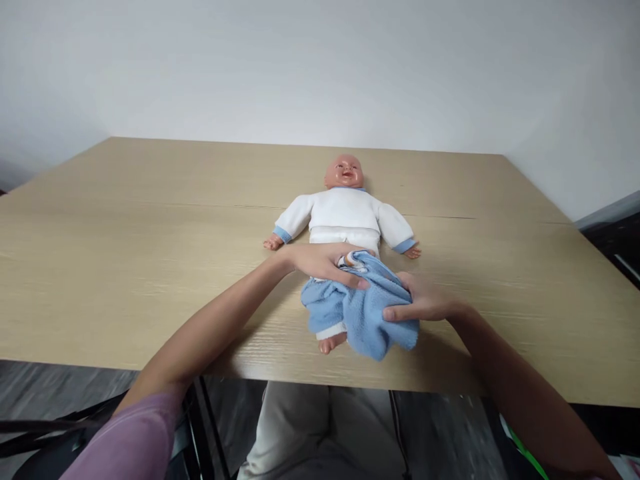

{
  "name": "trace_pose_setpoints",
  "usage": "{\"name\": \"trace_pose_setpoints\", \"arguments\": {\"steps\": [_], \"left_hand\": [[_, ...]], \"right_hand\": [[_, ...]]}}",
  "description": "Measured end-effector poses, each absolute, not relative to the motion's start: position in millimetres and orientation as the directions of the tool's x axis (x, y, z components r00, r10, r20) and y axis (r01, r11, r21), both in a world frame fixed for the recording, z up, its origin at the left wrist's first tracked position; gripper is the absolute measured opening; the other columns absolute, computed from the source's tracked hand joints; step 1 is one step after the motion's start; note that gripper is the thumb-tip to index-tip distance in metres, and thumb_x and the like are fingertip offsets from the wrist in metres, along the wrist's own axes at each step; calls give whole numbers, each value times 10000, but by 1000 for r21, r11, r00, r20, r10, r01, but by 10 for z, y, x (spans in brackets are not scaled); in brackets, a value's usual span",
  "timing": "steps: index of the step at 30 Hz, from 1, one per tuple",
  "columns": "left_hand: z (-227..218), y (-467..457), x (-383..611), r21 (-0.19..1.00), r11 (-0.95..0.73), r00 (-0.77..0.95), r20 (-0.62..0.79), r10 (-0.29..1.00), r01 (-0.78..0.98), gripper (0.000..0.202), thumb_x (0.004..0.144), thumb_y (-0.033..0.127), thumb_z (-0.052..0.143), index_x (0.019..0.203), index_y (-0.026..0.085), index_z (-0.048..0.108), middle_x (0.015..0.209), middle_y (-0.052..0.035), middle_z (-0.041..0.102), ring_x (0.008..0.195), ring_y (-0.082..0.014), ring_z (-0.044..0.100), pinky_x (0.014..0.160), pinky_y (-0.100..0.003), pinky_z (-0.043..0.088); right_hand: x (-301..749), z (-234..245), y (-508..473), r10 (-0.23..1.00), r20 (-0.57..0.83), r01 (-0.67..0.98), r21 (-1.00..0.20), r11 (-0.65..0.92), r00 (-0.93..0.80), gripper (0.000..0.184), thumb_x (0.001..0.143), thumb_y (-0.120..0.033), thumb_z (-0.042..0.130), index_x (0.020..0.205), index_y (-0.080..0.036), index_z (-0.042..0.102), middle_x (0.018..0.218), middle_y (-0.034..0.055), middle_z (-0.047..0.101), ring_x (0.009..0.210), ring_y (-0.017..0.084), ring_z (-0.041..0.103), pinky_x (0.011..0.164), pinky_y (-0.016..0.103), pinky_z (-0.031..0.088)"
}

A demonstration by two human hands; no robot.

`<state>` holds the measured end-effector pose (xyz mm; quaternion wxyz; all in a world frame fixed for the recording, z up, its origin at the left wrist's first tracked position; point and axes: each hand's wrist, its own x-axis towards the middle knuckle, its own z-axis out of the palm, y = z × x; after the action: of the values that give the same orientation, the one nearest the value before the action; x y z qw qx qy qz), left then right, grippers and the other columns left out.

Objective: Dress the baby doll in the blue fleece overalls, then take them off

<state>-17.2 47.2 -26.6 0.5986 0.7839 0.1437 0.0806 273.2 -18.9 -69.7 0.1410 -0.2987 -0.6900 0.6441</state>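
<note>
A baby doll [345,213] lies on its back on the wooden table [125,253], head away from me, in a white top with blue cuffs. Light blue trousers [365,313] are bunched around its hips and legs; one bare foot [331,344] sticks out near the table's front edge. My left hand [325,261] grips the trousers' waistband at the doll's belly, fingers closed on the cloth. My right hand [423,303] pinches the blue cloth on the doll's right-hand side.
The table reaches the white wall behind. My legs in light trousers [300,433] show under the front edge, beside dark table legs. Dark furniture [615,247] stands at the far right.
</note>
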Motion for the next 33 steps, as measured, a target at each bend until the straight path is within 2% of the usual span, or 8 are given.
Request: {"name": "trace_pose_setpoints", "arguments": {"steps": [4, 9, 13, 18, 22, 26, 30, 33], "left_hand": [[-262, 475, -208, 965, -226, 958, -65, 278, 131, 321, 1008, 481, 859, 1132, 194, 786, 1097, -39, 827, 993, -200, 773, 885, -302, 629], [-218, 475, -246, 971, -166, 973, -141, 183, 172, 366, 890, 489, 963, 1047, 192, 819, 1037, -44, 861, 952, -234, 804, 862, -331, 665], [-216, 497, -252, 962, -221, 974, -114, 198, 158, 311, 920, 450, 940, 1054, 185, 847, 1083, -60, 877, 1077, -263, 823, 990, -350, 677], [-245, 487, -239, 958, -278, 962, 8, 273, 71, 266, 1008, 400, 857, 1140, 170, 867, 1170, -77, 877, 1186, -260, 818, 1102, -359, 657], [-266, 422, -203, 981, -162, 979, -74, 190, 106, 321, 968, 437, 919, 1145, 175, 865, 1142, -66, 894, 1064, -231, 845, 990, -321, 689], [-250, 375, -165, 985, -96, 979, -125, 162, 142, 442, 816, 453, 1043, 1122, 182, 873, 1104, -64, 906, 1014, -248, 856, 957, -340, 709], [-213, 407, -188, 975, -171, 962, -95, 256, 142, 354, 849, 441, 999, 1079, 202, 875, 1126, -57, 894, 1126, -274, 844, 1078, -380, 688], [-223, 452, -218, 964, -232, 962, -67, 266, 131, 320, 898, 443, 935, 1086, 192, 871, 1183, -87, 877, 1163, -291, 820, 1088, -401, 678]], "right_hand": [[2724, -741, -248, 730, -85, 124, -992, -1, -678, 458, 937, -659, 915, 1063, -223, 847, 901, 4, 746, 786, 186, 666, 720, 284, 584], [2637, -777, -315, 914, -98, 29, -995, -95, -395, 619, 972, -785, 823, 1358, -301, 841, 1118, 37, 823, 977, 229, 748, 899, 334, 633], [2659, -721, -291, 848, -169, 146, -983, -110, -503, 669, 1019, -801, 754, 1436, -281, 815, 1282, 65, 833, 1193, 275, 760, 1065, 385, 619], [2788, -690, -250, 513, -221, 221, -973, -64, -829, 670, 883, -755, 922, 1279, -219, 854, 1121, 53, 825, 984, 249, 760, 850, 334, 639], [2791, -806, -286, 694, -135, 123, -990, -67, -707, 591, 896, -714, 933, 1273, -269, 836, 1126, 55, 819, 1002, 265, 764, 896, 372, 653], [2699, -859, -311, 856, -65, 51, -998, -46, -513, 560, 935, -785, 863, 1089, -249, 813, 919, 31, 729, 846, 222, 695, 763, 325, 624], [2665, -740, -295, 711, -124, 110, -992, -66, -692, 574, 978, -772, 826, 1042, -202, 798, 905, 17, 708, 812, 177, 650, 720, 273, 589], [2724, -695, -295, 517, -138, 81, -988, -133, -845, 669, 842, -790, 935, 1101, -185, 815, 921, 21, 741, 827, 183, 682, 711, 263, 584]]}}
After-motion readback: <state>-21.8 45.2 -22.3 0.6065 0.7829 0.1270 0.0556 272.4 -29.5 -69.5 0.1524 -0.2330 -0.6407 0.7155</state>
